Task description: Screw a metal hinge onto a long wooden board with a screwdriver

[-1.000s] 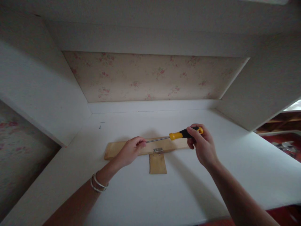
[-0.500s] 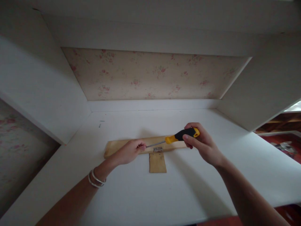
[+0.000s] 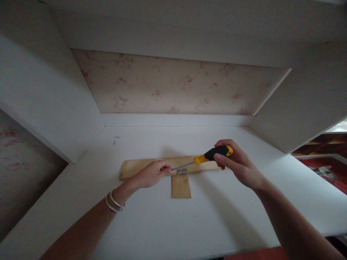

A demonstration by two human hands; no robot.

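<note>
My right hand (image 3: 240, 164) is closed around the black-and-yellow handle of a screwdriver (image 3: 213, 154), its shaft slanting down to the left. At the shaft's tip, the fingers of my left hand (image 3: 151, 174) are pinched together; whatever they hold is hidden. Beneath both hands lies a long light wooden board (image 3: 138, 165) on the white surface. A small metal hinge (image 3: 181, 171) sits at the board's near edge, just right of my left fingertips. Below the hinge a short wooden piece (image 3: 181, 187) lies flat, with small dark holes along its top edge.
Two small screws or nails (image 3: 117, 137) lie on the white surface (image 3: 151, 224) at the back left. White panels stand on the left (image 3: 51, 104) and right (image 3: 306, 97). Behind is floral wallpaper (image 3: 176, 86). Past the right edge are red and brown things below.
Both hands and the screwdriver have shifted slightly to the right, bringing the tip nearer the hinge. My grip on the screwdriver is the same. The view has tilted a little.
</note>
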